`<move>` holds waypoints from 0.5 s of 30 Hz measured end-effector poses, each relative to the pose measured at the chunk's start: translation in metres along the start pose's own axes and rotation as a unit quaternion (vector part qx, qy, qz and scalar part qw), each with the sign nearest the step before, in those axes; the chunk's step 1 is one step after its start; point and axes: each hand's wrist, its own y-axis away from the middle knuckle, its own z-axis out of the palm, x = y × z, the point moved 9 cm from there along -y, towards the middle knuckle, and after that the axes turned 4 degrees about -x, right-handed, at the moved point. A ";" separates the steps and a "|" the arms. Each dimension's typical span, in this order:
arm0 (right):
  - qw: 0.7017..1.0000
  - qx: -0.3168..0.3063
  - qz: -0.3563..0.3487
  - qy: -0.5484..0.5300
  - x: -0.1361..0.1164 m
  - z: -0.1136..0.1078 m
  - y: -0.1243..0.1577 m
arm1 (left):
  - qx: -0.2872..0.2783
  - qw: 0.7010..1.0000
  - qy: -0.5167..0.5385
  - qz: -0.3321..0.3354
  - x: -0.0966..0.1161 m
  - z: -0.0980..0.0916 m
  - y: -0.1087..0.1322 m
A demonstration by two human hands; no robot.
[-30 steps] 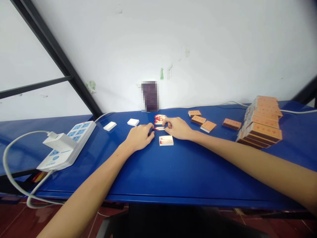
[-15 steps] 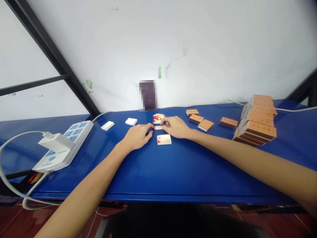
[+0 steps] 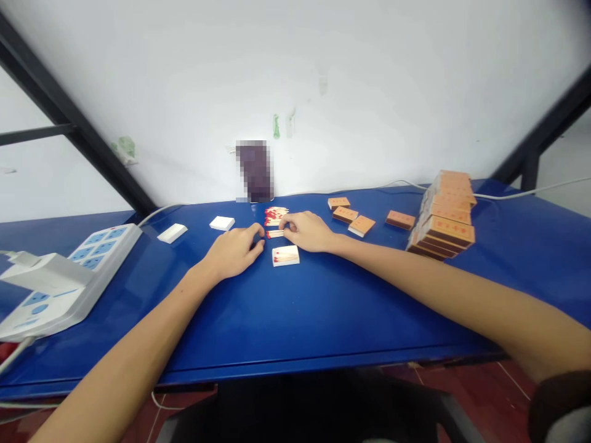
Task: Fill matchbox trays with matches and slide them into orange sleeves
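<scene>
A small row of red-tipped matches point(image 3: 274, 234) lies on the blue table between my hands. My right hand point(image 3: 308, 231) is curled over the plain ends of that row, its thumb and forefinger on them. On the head side, my left hand point(image 3: 233, 252) rests on the table with thumb and forefinger apart, holding nothing. Just beyond lies a larger pile of matches point(image 3: 274, 215), partly behind my right fingers. Nearer me sits an open white matchbox tray point(image 3: 285, 256) with several matches in it.
Two white trays point(image 3: 222, 223) point(image 3: 172, 233) lie at the left, near a white power strip point(image 3: 99, 264) with a plugged-in charger point(image 3: 48, 274). Several orange matchboxes point(image 3: 362, 226) lie at the right, beside a tall matchbox stack point(image 3: 446, 224). A blurred dark rectangle point(image 3: 255, 171) stands against the wall.
The view has swung to the right, so everything sits further left in the picture. My hands stay around the small row of matches, with the left hand's thumb and forefinger still apart.
</scene>
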 end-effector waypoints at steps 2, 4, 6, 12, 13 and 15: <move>1.000 0.001 -0.003 0.003 0.001 0.000 0.000 | -0.001 1.000 0.002 -0.002 -0.001 0.001 -0.001; 1.000 0.000 -0.001 0.007 0.002 0.000 -0.001 | -0.001 1.000 0.001 -0.003 -0.001 0.000 -0.001; 1.000 -0.003 -0.003 0.010 0.001 0.001 -0.001 | -0.001 1.000 0.000 -0.003 0.000 0.000 -0.001; 1.000 -0.007 -0.004 0.015 0.002 0.001 -0.001 | -0.001 1.000 0.006 0.002 0.000 -0.001 0.000; 1.000 -0.008 -0.003 0.017 0.002 0.002 -0.001 | 0.000 1.000 0.008 0.004 0.000 -0.001 0.000; 1.000 -0.011 -0.003 0.021 0.002 0.002 -0.001 | 0.003 1.000 0.012 0.010 0.001 -0.001 0.000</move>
